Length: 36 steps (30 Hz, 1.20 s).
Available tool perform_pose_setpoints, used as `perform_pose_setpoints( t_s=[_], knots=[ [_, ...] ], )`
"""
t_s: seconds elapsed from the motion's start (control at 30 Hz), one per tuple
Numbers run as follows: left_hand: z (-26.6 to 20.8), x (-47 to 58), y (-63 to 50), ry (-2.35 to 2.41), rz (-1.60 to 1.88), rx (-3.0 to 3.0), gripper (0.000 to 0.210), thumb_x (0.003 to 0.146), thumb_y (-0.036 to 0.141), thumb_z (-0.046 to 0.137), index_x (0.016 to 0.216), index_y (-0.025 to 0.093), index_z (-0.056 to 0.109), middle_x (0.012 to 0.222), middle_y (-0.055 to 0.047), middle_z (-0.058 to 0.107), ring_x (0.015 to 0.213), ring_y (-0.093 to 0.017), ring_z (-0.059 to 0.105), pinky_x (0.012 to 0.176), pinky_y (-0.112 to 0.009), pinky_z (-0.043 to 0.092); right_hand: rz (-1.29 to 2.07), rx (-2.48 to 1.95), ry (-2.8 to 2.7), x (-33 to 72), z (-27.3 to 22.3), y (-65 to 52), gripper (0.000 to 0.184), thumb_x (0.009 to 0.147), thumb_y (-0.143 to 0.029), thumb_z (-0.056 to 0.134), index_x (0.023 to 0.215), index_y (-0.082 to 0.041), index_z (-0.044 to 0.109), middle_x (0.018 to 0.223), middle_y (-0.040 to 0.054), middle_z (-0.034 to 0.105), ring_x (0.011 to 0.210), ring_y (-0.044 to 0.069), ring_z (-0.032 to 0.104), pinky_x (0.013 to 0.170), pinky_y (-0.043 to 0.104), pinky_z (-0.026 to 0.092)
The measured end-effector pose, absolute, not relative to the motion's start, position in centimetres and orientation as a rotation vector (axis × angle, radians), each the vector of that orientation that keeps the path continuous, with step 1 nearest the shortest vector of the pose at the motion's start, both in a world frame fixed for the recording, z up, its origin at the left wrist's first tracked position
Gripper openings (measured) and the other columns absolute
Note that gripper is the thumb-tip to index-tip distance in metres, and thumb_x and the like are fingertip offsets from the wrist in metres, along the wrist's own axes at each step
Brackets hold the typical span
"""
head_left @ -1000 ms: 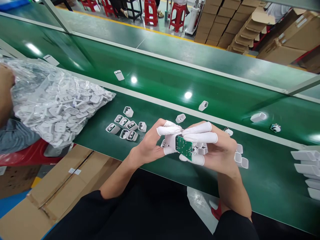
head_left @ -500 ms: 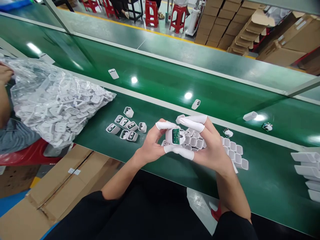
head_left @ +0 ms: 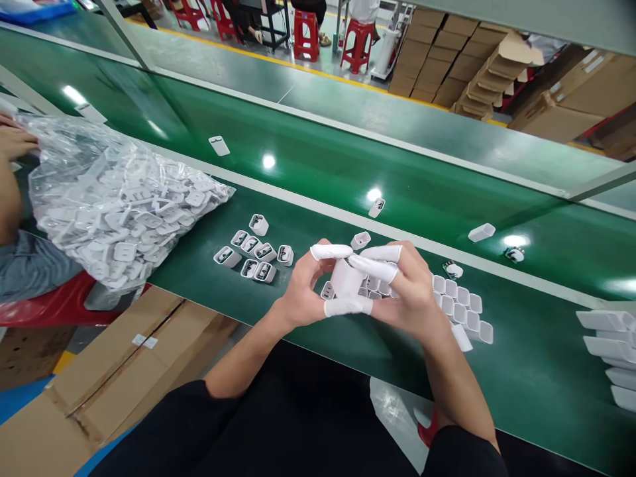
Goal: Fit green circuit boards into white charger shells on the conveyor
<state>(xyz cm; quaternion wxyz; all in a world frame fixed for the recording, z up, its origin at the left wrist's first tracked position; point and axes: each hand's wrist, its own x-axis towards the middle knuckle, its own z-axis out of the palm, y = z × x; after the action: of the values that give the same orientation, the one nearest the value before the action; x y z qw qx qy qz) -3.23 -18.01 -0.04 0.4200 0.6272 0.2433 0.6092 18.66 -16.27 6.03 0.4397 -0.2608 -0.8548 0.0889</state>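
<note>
My left hand (head_left: pixel 308 281) and my right hand (head_left: pixel 412 281) are closed around one white plastic housing (head_left: pixel 346 281), held above the bench. White finger covers sit on the fingertips of both hands. My right fingers press at the housing's upper end, where a small dark part shows; its opening and the circuit board are mostly hidden. Behind and right of my hands stand rows of empty white housings (head_left: pixel 461 295). Left of them is a loose group of housings with circuit boards inside (head_left: pixel 265 252). Another housing (head_left: pixel 361 240) lies just beyond my fingers.
A clear plastic bag (head_left: pixel 124 218) of white caps lies at left, beside another person's arm (head_left: pixel 7 172). Beyond a pale rail, the green conveyor belt (head_left: pixel 318 165) carries scattered housings and a circuit board (head_left: pixel 514 254). More housings (head_left: pixel 603 344) are stacked at right; cardboard boxes (head_left: pixel 124 358) stand below left.
The housing in my hands has been turned, so the green board that faced me is out of sight. My right fingers have closed onto its upper end. Pieces on the belt have shifted left.
</note>
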Motion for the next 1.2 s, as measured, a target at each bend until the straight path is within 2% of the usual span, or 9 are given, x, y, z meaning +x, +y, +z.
perform_pose_setpoints(
  t_s=[0.1, 0.2, 0.3, 0.47, 0.7, 0.93, 1.03, 1.13, 1.2],
  knots=[
    [0.7, -3.9, -17.5, 0.515, 1.409, 1.571, 0.093, 0.072, 0.063, 0.110, 0.150, 0.030, 0.073, 0.126, -0.008, 0.068, 0.108, -0.026, 0.079, 0.092, -0.037, 0.073, 0.619, -0.663, -1.922, 18.8, 5.8, -15.7, 0.067, 0.082, -0.054, 0.107, 0.141, -0.037, 0.079, 0.104, 0.0034, 0.077, 0.090, 0.028, 0.070, 0.077, 0.047, 0.059],
    [1.0, -3.1, -17.6, 0.547, 1.433, 1.475, 0.077, 0.075, 0.059, 0.110, 0.138, 0.028, 0.078, 0.122, -0.006, 0.067, 0.105, -0.023, 0.077, 0.093, -0.036, 0.072, 0.913, -0.671, -1.726, 18.6, 4.9, -15.0, 0.062, 0.076, -0.073, 0.104, 0.119, -0.033, 0.085, 0.095, 0.0011, 0.074, 0.085, 0.026, 0.069, 0.077, 0.045, 0.058],
    [1.0, -1.0, -18.3, 0.665, 1.508, 1.279, 0.064, 0.073, 0.052, 0.112, 0.122, 0.025, 0.079, 0.115, -0.003, 0.069, 0.095, -0.017, 0.075, 0.086, -0.029, 0.070, 1.109, -0.699, -1.577, 18.1, 4.1, -14.5, 0.063, 0.077, -0.085, 0.097, 0.106, -0.030, 0.085, 0.092, 0.0012, 0.076, 0.083, 0.024, 0.069, 0.079, 0.044, 0.059],
    [1.6, 2.2, -19.6, 0.726, 1.579, 0.898, 0.057, 0.068, 0.046, 0.115, 0.104, 0.022, 0.078, 0.102, -0.001, 0.071, 0.088, -0.015, 0.076, 0.087, -0.030, 0.070, 1.222, -0.743, -1.448, 17.4, 4.3, -14.6, 0.062, 0.084, -0.088, 0.089, 0.096, -0.027, 0.082, 0.092, 0.0024, 0.075, 0.085, 0.024, 0.068, 0.081, 0.041, 0.059],
    [2.8, 3.6, -19.5, 0.719, 1.574, 0.736, 0.058, 0.066, 0.052, 0.114, 0.091, 0.022, 0.072, 0.092, 0.001, 0.067, 0.082, -0.013, 0.070, 0.081, -0.029, 0.067, 1.315, -0.770, -1.333, 17.0, 5.2, -14.9, 0.060, 0.084, -0.083, 0.091, 0.084, -0.026, 0.073, 0.091, 0.0030, 0.068, 0.081, 0.021, 0.060, 0.065, 0.034, 0.054],
    [2.2, 4.1, -19.8, 0.731, 1.588, 0.793, 0.057, 0.070, 0.051, 0.113, 0.091, 0.022, 0.068, 0.089, 0.002, 0.065, 0.078, -0.012, 0.068, 0.076, -0.028, 0.065, 1.347, -0.772, -1.367, 17.2, 5.3, -15.0, 0.059, 0.088, -0.082, 0.087, 0.085, -0.026, 0.070, 0.084, 0.0008, 0.067, 0.074, 0.020, 0.060, 0.066, 0.035, 0.053],
    [1.7, 2.6, -18.0, 0.755, 1.600, 0.964, 0.059, 0.067, 0.046, 0.114, 0.094, 0.021, 0.069, 0.092, 0.001, 0.071, 0.082, -0.014, 0.073, 0.081, -0.030, 0.068, 1.234, -0.801, -1.467, 17.6, 5.0, -14.7, 0.054, 0.099, -0.080, 0.077, 0.095, -0.026, 0.075, 0.092, 0.0025, 0.073, 0.084, 0.023, 0.067, 0.083, 0.042, 0.060],
    [1.7, -1.1, -12.6, 0.877, 1.629, 1.368, 0.058, 0.068, 0.042, 0.112, 0.098, 0.021, 0.068, 0.096, -0.001, 0.075, 0.087, -0.018, 0.078, 0.083, -0.035, 0.069, 0.953, -0.890, -1.472, 18.5, 4.7, -14.2, 0.053, 0.112, -0.079, 0.057, 0.118, -0.031, 0.079, 0.118, 0.0067, 0.078, 0.108, 0.028, 0.074, 0.104, 0.050, 0.060],
    [1.8, -4.4, -7.2, 1.144, 1.602, 1.721, 0.054, 0.070, 0.034, 0.109, 0.102, 0.021, 0.067, 0.101, -0.003, 0.076, 0.092, -0.021, 0.079, 0.086, -0.039, 0.069, 0.767, -0.936, -1.441, 19.4, 4.8, -13.8, 0.055, 0.117, -0.077, 0.045, 0.126, -0.034, 0.078, 0.127, 0.0076, 0.078, 0.116, 0.030, 0.075, 0.109, 0.054, 0.060]
  ],
)
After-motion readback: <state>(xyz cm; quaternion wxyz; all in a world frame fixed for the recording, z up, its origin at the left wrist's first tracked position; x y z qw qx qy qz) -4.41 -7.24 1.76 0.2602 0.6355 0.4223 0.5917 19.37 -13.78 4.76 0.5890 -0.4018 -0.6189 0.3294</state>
